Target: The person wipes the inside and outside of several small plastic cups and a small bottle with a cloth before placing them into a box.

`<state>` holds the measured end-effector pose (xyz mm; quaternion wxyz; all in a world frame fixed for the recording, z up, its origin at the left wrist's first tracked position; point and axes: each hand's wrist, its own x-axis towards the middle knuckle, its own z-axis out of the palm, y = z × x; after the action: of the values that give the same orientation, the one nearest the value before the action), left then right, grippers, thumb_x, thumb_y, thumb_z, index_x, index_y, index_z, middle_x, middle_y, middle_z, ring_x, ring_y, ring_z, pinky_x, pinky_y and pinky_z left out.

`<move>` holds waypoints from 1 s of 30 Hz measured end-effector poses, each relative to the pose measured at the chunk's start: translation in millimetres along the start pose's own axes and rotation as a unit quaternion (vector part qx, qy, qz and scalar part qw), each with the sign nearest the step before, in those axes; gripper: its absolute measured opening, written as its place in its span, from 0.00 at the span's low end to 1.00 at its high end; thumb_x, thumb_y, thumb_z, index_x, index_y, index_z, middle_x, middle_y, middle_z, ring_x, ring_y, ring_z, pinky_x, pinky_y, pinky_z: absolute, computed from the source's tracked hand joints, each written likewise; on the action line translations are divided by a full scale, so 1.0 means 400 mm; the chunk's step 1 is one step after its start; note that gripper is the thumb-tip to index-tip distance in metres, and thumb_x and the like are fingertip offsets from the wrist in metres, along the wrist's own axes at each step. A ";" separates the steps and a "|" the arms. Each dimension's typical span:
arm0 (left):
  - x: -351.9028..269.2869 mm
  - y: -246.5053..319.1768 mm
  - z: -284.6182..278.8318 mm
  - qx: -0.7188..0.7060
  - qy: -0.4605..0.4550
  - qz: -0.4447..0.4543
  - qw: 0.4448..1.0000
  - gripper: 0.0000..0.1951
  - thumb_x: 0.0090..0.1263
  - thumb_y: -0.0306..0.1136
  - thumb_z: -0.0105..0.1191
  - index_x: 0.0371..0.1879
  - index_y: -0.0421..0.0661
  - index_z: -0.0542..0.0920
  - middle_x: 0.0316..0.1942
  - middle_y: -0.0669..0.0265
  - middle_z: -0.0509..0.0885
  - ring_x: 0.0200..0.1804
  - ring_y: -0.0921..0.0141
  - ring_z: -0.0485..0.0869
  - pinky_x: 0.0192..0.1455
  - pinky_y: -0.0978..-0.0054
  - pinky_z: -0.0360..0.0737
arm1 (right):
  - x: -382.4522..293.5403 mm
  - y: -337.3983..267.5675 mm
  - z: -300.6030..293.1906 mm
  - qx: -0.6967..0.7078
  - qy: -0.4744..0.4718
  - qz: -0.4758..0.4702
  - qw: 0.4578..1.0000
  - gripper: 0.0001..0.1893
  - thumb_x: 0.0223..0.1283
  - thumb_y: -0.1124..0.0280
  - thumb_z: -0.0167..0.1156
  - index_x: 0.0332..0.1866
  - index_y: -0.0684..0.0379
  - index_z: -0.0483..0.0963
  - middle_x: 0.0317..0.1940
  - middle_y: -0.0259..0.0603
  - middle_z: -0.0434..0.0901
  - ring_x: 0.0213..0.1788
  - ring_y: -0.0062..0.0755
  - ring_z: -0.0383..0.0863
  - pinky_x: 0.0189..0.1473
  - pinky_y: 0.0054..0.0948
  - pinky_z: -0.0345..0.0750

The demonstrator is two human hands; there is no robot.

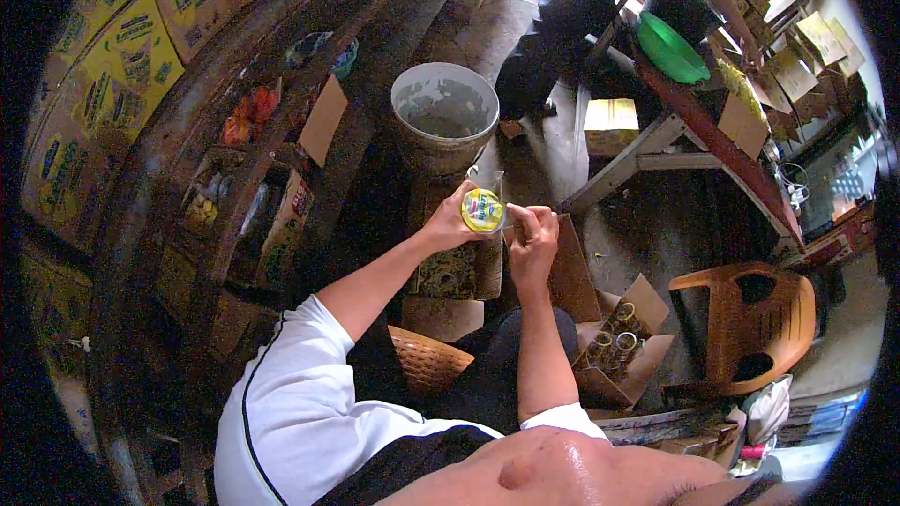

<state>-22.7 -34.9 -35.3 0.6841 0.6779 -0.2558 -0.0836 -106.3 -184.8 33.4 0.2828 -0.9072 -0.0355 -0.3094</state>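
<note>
My left hand [453, 219] grips a sealed drink cup [482, 209]. Its round lid film is yellow with green and red print and faces up at me; the cup's body is mostly hidden. At the lid's right edge, the bent fingers of my right hand [534, 235] come up to the rim; whether they pinch the film there cannot be made out. Beneath the hands is a worn, stained surface [446, 273]. An open cardboard carton [650, 358] by my right knee holds several clear cups [624, 342] with pale rims.
Beyond my hands stands a large white bucket [444, 102] with grey residue inside. Printed cartons [126, 63] are stacked at left above a cluttered shelf. An orange plastic chair [766, 330] is at right. A green basin [671, 49] rests on a wooden table [731, 176]; another person [562, 28] is near it.
</note>
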 end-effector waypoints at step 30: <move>-0.023 -0.025 0.072 0.008 0.001 0.034 0.999 0.39 0.47 0.25 0.70 0.56 0.48 0.58 0.49 0.64 0.74 0.53 0.71 0.75 0.58 0.72 0.73 | -0.004 -0.039 -0.030 -0.138 -0.056 -0.010 0.989 0.14 0.46 0.80 0.59 0.41 0.54 0.81 0.34 0.36 0.74 0.43 0.36 0.73 0.45 0.36 0.68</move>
<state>-41.4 -56.7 -48.5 0.6813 0.6743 -0.2791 -0.0575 -117.8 -177.9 48.2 0.1499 -0.9530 -0.0175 -0.2626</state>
